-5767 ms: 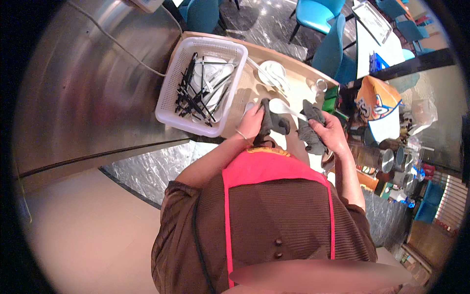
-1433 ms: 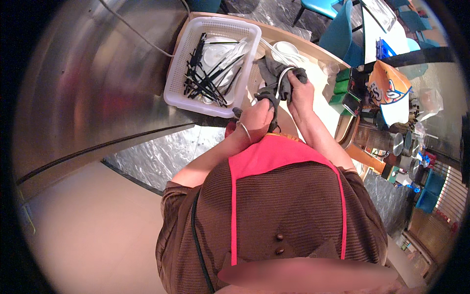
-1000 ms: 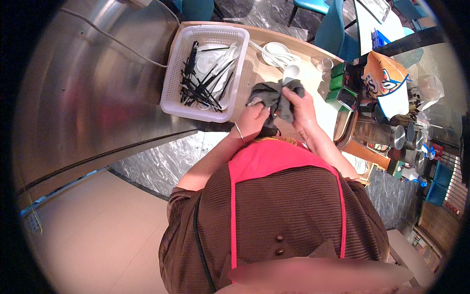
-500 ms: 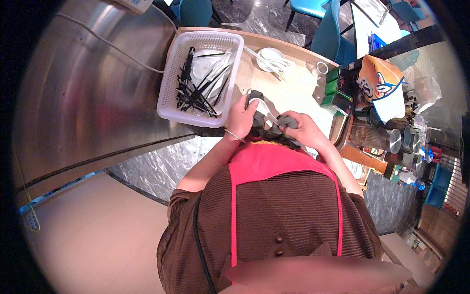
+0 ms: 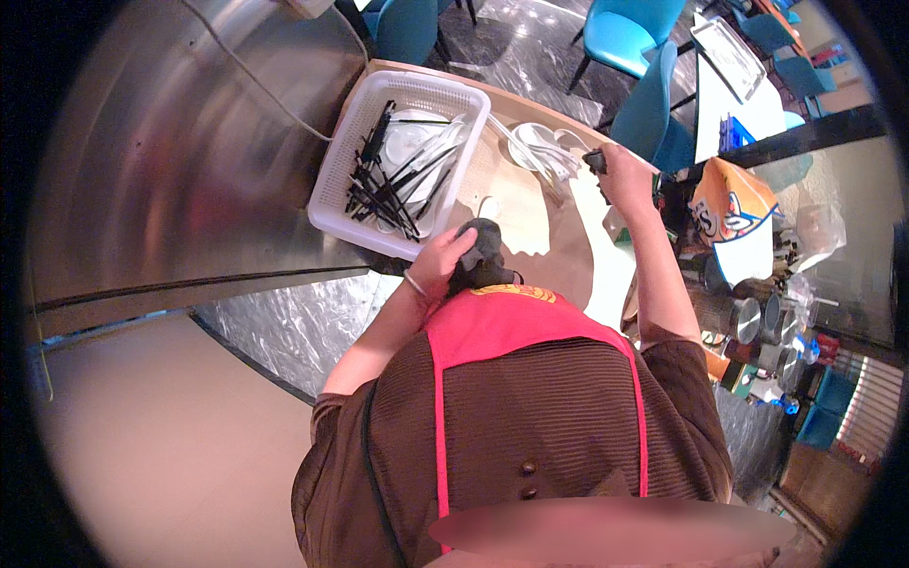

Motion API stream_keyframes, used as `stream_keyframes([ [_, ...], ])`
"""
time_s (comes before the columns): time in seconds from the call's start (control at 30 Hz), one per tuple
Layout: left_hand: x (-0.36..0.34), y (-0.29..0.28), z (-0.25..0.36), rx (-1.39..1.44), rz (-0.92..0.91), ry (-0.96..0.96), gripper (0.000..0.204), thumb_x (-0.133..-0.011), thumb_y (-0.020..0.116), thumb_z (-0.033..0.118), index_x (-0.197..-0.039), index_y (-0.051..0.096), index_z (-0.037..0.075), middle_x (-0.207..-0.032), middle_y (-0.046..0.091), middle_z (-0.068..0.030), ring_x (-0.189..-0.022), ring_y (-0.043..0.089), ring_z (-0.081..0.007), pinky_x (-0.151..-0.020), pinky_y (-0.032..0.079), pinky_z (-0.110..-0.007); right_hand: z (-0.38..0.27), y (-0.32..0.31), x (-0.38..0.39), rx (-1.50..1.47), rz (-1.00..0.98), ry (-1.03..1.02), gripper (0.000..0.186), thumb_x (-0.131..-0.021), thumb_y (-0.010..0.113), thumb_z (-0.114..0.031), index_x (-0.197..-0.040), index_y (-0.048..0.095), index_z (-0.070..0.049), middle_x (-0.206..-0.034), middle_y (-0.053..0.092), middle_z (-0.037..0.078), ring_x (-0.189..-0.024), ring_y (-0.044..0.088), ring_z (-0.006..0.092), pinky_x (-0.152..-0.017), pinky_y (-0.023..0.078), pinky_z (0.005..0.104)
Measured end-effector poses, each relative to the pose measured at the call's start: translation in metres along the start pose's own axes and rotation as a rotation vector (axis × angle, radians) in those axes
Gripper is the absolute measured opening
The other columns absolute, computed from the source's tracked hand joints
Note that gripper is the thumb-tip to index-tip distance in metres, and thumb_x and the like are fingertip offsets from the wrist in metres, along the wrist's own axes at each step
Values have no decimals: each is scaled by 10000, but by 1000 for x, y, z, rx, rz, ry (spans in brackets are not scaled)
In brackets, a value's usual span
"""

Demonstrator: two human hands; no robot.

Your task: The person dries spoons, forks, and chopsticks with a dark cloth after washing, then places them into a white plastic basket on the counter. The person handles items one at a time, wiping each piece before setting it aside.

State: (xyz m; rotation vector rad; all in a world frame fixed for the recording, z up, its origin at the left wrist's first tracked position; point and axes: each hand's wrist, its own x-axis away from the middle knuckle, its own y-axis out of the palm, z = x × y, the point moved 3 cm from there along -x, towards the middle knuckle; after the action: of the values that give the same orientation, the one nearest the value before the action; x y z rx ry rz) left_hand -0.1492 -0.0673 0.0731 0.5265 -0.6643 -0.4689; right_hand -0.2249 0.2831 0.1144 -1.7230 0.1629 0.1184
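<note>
My left hand (image 5: 438, 262) is closed around a bunched dark grey cloth (image 5: 483, 248), just in front of my apron. A white rounded end, like that of a spoon (image 5: 489, 206), sticks out beyond the cloth. Farther out to the right, my right hand (image 5: 626, 180) is closed on a small dark bunch, seemingly cloth (image 5: 596, 161). It hovers beside a group of white spoons (image 5: 544, 159) lying with a white bowl on the wooden counter (image 5: 516, 204). Whether the right fingers also hold a spoon is hidden.
A white perforated basket (image 5: 320, 204) with black chopsticks (image 5: 365, 194), white spoons and dishes stands at the left, near a metal wall (image 5: 218, 151). An orange bag (image 5: 729, 204) lies at the right. Blue chairs (image 5: 630, 33) stand beyond the counter.
My hands have parted. The right has moved away to the upper right, toward the white spoons; the left stays near my apron with the cloth. The view has shifted a little.
</note>
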Motion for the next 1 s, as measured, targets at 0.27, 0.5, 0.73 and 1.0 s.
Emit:
stream_keyframes([
  [0.27,18,-25,-4,221,102,-15,359,-1088,557,278,-1290,647,-4,-1135,735,-118,-972,726,-217,-910,597,-373,-2,77,-63,203,-99,-127,167,-850,635,-80,-1016,637,-77,-1019,729,146,-882,732,374,-745,583,507],
  [0.5,17,-43,-6,231,106,-22,374,-1081,574,300,-1296,655,6,-1167,732,-99,-1025,721,-212,-930,593,-383,-2,91,-67,226,-258,-150,150,-900,596,-145,-992,706,-104,-974,743,138,-985,732,342,-796,579,487],
  [0.73,12,-42,7,405,-101,-39,440,-1098,524,328,-1374,586,-9,-1204,703,-119,-1049,718,-255,-966,579,-404,-9,-13,-68,145,-62,-58,272,-869,642,-97,-1134,701,-77,-1191,706,152,-1101,681,377,-924,558,478],
  [1.0,12,-57,19,543,-199,-52,500,-1113,462,396,-1423,546,14,-1167,699,-125,-1028,713,-269,-956,577,-428,-101,-9,-87,-675,-87,-74,363,-951,654,47,-1298,671,-58,-1194,732,95,-1107,684,185,-967,524,310],
])
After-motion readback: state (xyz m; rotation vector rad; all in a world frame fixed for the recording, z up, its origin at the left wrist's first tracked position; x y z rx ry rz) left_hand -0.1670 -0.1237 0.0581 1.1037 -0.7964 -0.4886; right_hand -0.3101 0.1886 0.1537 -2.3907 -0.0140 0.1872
